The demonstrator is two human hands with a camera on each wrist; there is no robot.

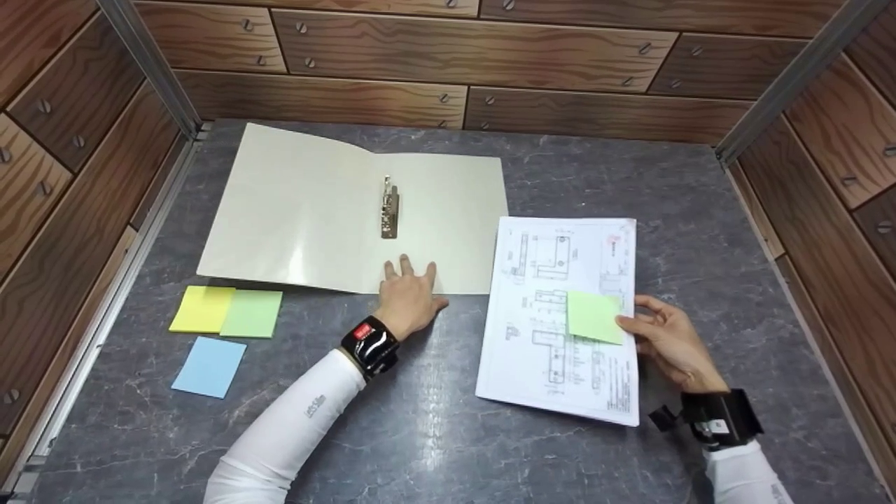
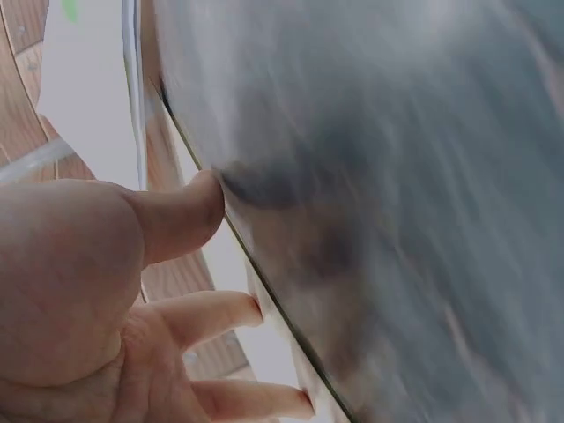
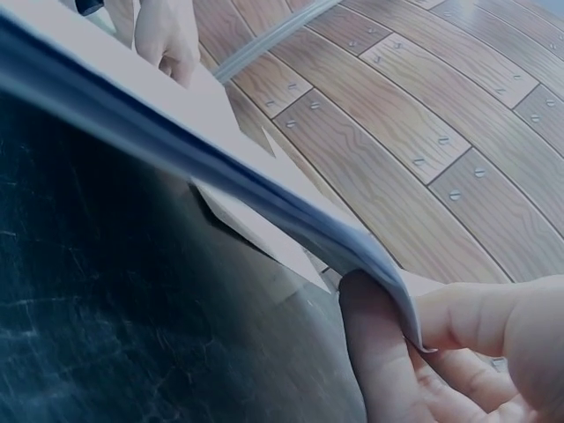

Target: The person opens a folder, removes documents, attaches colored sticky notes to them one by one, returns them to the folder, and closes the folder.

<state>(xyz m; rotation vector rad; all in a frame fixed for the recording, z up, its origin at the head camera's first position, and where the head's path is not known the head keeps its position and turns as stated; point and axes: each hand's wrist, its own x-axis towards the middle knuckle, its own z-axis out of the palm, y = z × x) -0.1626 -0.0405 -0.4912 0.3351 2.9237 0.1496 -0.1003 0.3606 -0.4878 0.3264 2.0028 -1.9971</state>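
My right hand [image 1: 668, 339] pinches the right edge of a stack of printed drawing sheets [image 1: 514, 378], thumb on top and fingers beneath. In the right wrist view the paper stack [image 3: 264, 189] bends at the pinched edge and is raised off the table there. A light green sticky note [image 1: 595, 318] lies on the top sheet, close by the thumb. My left hand [image 1: 409, 297] rests with spread fingers on the lower edge of an open white folder [image 1: 301, 203]. A metal clip [image 1: 390, 210] stands near the folder's spine. The sheets overlap the folder's lower right corner.
At the left, a yellow sticky pad [image 1: 199, 309] and a green sticky pad [image 1: 253, 313] lie side by side, with a blue sticky pad [image 1: 210, 367] below them. Wood-patterned walls [image 1: 476, 56] enclose the dark marbled table [image 1: 420, 448] at the back and sides.
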